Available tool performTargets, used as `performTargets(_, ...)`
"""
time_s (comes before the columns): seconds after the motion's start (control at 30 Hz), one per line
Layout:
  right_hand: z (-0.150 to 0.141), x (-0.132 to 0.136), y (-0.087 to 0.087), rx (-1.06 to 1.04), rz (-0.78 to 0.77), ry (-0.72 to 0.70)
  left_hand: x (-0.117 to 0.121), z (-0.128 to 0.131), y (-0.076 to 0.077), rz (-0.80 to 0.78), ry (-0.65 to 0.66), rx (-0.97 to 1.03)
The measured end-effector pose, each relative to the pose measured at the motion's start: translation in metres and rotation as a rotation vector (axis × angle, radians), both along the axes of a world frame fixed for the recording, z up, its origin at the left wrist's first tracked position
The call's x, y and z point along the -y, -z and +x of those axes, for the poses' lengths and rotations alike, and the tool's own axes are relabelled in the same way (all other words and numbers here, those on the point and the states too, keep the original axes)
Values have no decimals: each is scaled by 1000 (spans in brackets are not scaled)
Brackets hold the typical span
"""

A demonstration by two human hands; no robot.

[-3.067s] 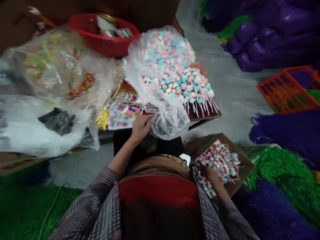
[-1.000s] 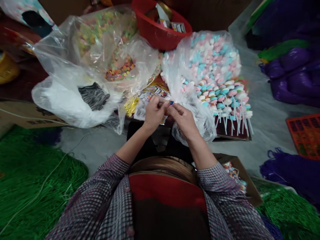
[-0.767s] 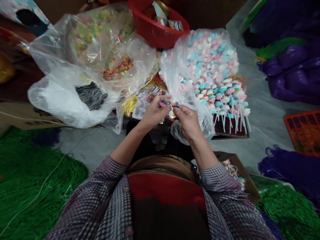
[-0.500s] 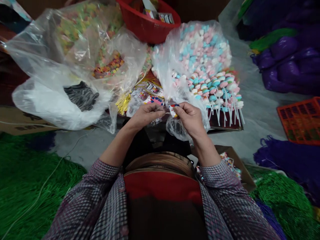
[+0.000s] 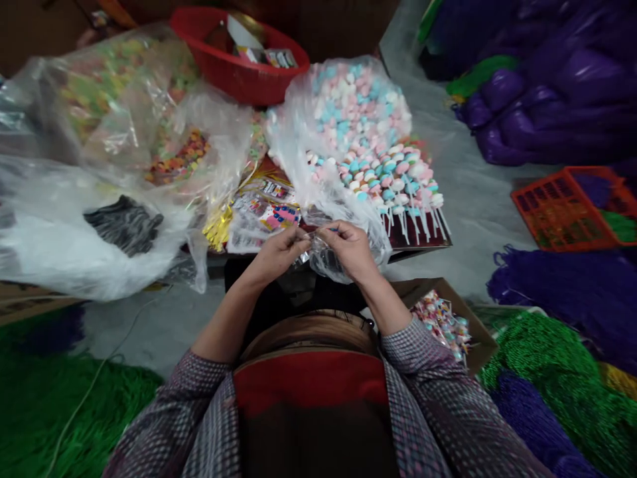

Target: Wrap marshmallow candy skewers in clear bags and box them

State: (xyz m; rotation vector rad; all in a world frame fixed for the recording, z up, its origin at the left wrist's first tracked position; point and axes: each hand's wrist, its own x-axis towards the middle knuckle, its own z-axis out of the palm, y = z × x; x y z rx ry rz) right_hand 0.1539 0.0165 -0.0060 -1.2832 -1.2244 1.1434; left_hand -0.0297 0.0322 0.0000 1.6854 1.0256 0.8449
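Observation:
My left hand and my right hand meet in front of me, both pinched on a small clear plastic packet with something small and coloured inside. Just beyond them lies a big clear bag of pink, blue and white lollipops with white sticks pointing toward me. Printed packets lie flat beside my left hand.
A red basin with small boxes stands at the back. Clear bags of coloured sweets and a white bag fill the left. A cardboard box of wrapped lollipops sits by my right elbow. Green and purple bead strands cover the floor; an orange crate stands right.
My right hand came up from the cardboard box to join the left. Both hands now pinch the small packet closer together, and the view has swung right.

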Motion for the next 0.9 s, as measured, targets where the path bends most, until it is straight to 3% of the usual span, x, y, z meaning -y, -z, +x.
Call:
performTargets(0.1,2,2,0,104,22,25,2,0,0,-84,-6,-28)
performTargets(0.27,9,3,-4,58,45,-92,4,3,-4,-129,-31,-84)
performTargets(0.4,10,4,-2,151,96,-13,3,4,-3,-225,2,36)
performTargets(0.63,9,4,-1,321,205,8,0,1,-2,-17,9,-80)
performTargets(0.77,8,1,-2,362,218,50,-1,5,-3,-25,12,-54)
performTargets(0.9,17,-3,-9,463,224,-35,-6,3,-2,4,-20,-30)
